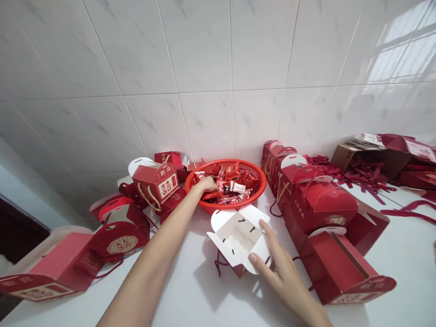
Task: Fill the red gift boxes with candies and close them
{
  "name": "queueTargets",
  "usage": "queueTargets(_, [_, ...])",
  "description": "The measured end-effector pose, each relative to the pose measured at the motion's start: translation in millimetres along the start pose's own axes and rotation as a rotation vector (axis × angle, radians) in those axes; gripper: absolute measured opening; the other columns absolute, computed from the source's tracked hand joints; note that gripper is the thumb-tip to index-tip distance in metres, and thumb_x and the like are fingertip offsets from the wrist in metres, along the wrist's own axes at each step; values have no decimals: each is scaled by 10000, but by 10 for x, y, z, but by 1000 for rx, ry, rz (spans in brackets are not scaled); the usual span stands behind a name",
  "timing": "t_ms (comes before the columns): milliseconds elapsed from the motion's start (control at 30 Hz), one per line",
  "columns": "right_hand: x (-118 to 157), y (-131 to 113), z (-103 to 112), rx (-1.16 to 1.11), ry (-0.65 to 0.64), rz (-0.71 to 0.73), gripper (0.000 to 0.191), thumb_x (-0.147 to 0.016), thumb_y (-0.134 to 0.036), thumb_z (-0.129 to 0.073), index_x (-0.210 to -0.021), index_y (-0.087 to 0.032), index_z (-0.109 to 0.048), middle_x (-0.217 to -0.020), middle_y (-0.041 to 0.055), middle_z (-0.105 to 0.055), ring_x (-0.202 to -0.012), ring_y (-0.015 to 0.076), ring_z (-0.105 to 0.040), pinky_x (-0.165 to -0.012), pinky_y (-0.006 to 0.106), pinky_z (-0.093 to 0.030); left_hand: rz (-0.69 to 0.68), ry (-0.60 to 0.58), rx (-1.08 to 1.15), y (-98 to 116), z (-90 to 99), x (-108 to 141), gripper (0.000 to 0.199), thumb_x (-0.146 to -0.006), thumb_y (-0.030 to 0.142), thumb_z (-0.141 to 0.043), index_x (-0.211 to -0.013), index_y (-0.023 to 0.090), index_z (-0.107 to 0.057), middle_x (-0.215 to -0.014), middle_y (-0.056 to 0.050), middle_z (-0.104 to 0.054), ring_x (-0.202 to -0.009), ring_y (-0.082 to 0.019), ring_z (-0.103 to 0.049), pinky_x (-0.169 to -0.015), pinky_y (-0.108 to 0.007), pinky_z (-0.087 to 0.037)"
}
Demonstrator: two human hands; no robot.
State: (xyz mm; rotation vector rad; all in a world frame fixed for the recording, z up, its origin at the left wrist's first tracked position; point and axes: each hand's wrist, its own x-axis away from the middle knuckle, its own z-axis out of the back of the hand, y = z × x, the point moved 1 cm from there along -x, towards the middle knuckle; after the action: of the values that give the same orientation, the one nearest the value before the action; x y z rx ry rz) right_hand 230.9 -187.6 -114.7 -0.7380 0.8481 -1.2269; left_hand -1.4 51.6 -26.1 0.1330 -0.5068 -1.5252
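Note:
My left hand [207, 185] reaches into a red plastic basket [262, 182] piled with wrapped candies [232, 170]. Its fingers curl down among the wrappers, and their tips are hidden, so I cannot make out what they grip. In front of the basket stands a red gift box [242, 243] with its white flaps spread apart. Its white inside shows small black cord ends and no candy. My right hand [277, 268] grips this box at its right side, the thumb on the near flap and the fingers along the right flap.
Red gift boxes with handles stand at left [124, 231] and in a row at right [303, 200], close to both arms. Dark red ribbons [368, 175] and open cardboard cartons [347, 156] lie at the far right. A white tiled wall [204, 113] rises behind the white table [190, 290].

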Motion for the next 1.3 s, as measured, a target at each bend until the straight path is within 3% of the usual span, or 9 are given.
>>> queueTargets(100, [1, 9, -4, -2, -7, -12, 817, -959, -637, -474, -1629, -261, -197, -1561, 102, -472, -1370, 333, -518, -1086, 464, -463, -77, -90, -11, -19, -25, -7, 272, -952, 354, -654, -1131, 150, -674, -1177, -68, -679, -1027, -239, -671, -874, -414, -580])
queueTargets(200, [1, 20, -10, -2, -4, 2, 810, -958, -638, -472, -1627, -267, -206, -1558, 96, -479, -1385, 333, -505, -1100, 462, -449, -154, -108, 29, -41, -37, -3, 180, -908, 316, -708, -912, 136, -704, -982, -36, -727, -924, -201, -689, -856, -383, -566])
queueTargets(300, [-3, 31, -16, -7, -6, 2, 816, -955, -643, -472, -1627, -266, -203, -1557, 97, -477, -1374, 330, -514, -1092, 453, -453, -219, -49, 123, -46, -30, 8, 152, -686, 205, -841, -639, 168, -701, -723, 9, -732, -822, -199, -695, -842, -318, -529])
queueTargets(367, [-3, 31, -16, -13, -13, -2, 824, -954, -647, -470, -1628, -261, -196, -1550, 104, -483, -1365, 328, -520, -1081, 448, -460, -249, 29, 206, -42, -14, 19, 145, -566, 140, -831, -536, 194, -699, -649, 18, -733, -811, -217, -697, -825, -285, -506])
queueTargets(500, [4, 14, -7, -20, -17, -4, 832, -953, -650, -468, -1628, -244, -200, -1514, 126, -518, -1317, 335, -556, -1040, 446, -483, -256, 249, 381, -45, 31, 31, 64, -598, 189, -733, -540, 214, -736, -703, -6, -767, -862, -238, -694, -814, -287, -485])
queueTargets(700, [0, 14, 3, -17, 2, 20, 820, -949, -630, -494, -1621, -232, -242, -1504, 125, -532, -1328, 346, -549, -1046, 457, -485, -210, 499, 646, -62, 66, 5, 206, -705, 343, -633, -611, 199, -747, -648, -7, -723, -796, -215, -679, -759, -281, -487])
queueTargets(967, [-3, 14, 6, -39, -17, 17, 811, -960, -614, -495, -1626, -245, -217, -1576, 109, -452, -1402, 317, -483, -1109, 432, -427, -216, 462, 851, -39, 118, 91, 248, -706, 404, -641, -608, 182, -690, -504, 9, -600, -546, -169, -574, -567, -274, -438])
queueTargets(1100, [3, -5, 16, -39, -31, -10, 825, -952, -640, -484, -1627, -251, -211, -1533, 118, -499, -1332, 329, -543, -1068, 444, -458, -223, 450, 815, -31, 81, 85, 187, -635, 331, -693, -532, 190, -624, -492, 37, -559, -518, -137, -513, -553, -254, -395])
queueTargets(1300, [-1, -5, 12, -49, -36, -2, 824, -956, -638, -487, -1628, -253, -207, -1548, 118, -481, -1374, 330, -505, -1095, 454, -438, -208, 482, 675, -81, 20, 31, 385, -606, 235, -692, -411, 199, -362, -424, 90, -320, -465, -83, -333, -522, -229, -253])
